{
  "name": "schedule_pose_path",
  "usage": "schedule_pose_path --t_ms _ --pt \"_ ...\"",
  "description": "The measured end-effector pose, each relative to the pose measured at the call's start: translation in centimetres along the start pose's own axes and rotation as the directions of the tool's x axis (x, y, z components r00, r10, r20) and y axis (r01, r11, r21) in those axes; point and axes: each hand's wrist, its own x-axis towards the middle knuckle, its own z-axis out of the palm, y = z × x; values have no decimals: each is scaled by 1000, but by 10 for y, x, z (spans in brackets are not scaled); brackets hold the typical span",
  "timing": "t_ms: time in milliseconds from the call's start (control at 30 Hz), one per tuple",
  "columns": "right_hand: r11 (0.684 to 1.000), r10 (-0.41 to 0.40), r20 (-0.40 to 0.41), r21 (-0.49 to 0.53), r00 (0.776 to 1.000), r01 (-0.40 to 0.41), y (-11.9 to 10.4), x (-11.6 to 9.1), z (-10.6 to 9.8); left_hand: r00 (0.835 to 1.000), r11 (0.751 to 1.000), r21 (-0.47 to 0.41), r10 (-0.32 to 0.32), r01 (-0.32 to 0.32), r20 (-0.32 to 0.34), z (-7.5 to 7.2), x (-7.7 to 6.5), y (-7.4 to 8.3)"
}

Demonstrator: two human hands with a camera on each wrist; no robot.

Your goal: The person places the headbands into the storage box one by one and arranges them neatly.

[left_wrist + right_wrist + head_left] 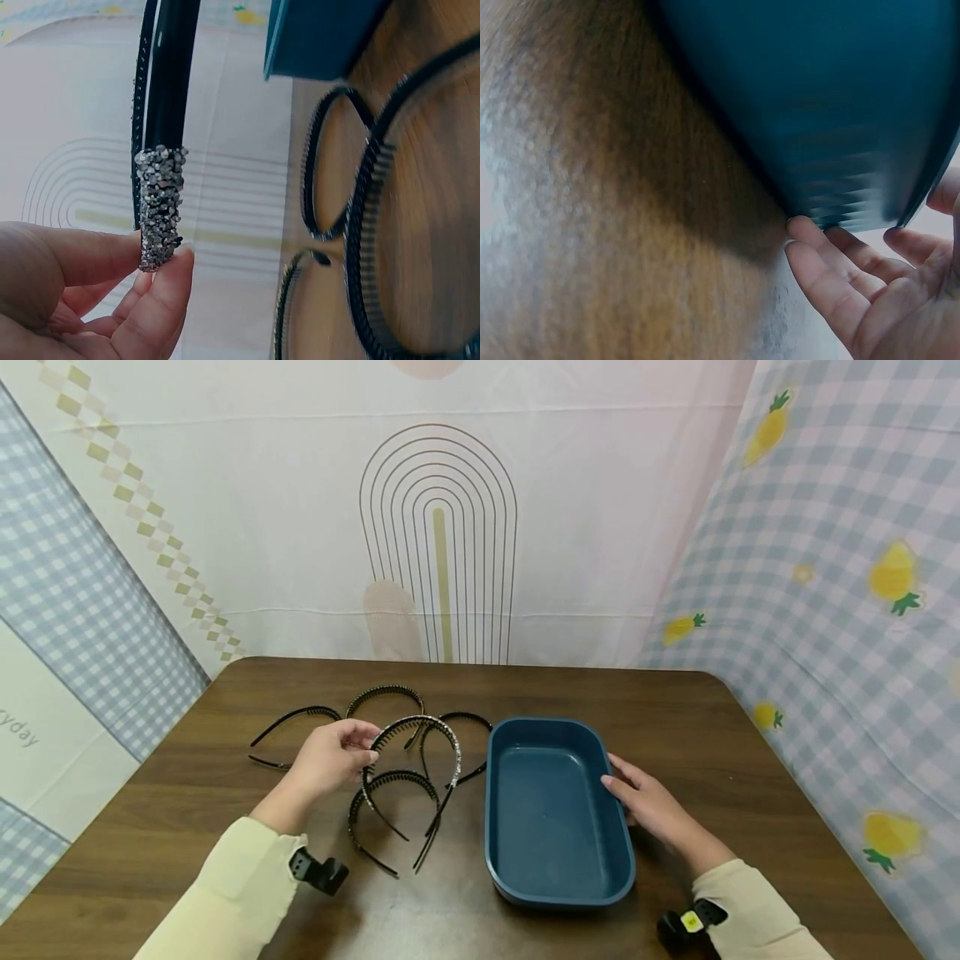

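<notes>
My left hand pinches a black headband between thumb and fingers and holds it upright above the others. Its silvery, stone-covered part sits right at the fingertips in the left wrist view. Below it, partly overlapped, lies a dark toothed headband. Several more dark headbands lie around this hand: one at the left, one at the back, one beside the bin. My right hand touches the right side of a blue plastic bin, thumb at the rim, relaxed fingers against the outer wall.
The bin stands on a brown wooden table with rounded far corners. A white printed cloth hangs behind the table, and a checked cloth runs along the right side. Both wrists carry small black cameras.
</notes>
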Motion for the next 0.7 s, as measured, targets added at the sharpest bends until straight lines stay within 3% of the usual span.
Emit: schedule_pose_path --t_ms 333,567,700 --pt "1000 1 -2 3 1000 -1 -1 1 1 1000 997 -74 -11 11 -9 21 8 27" --pt "1000 8 1 -11 1000 -8 0 1 1 1000 978 -206 -26 27 11 36 15 40" --pt "1000 5 -1 -14 1000 -5 2 0 0 1000 972 -232 -15 20 23 42 19 47"
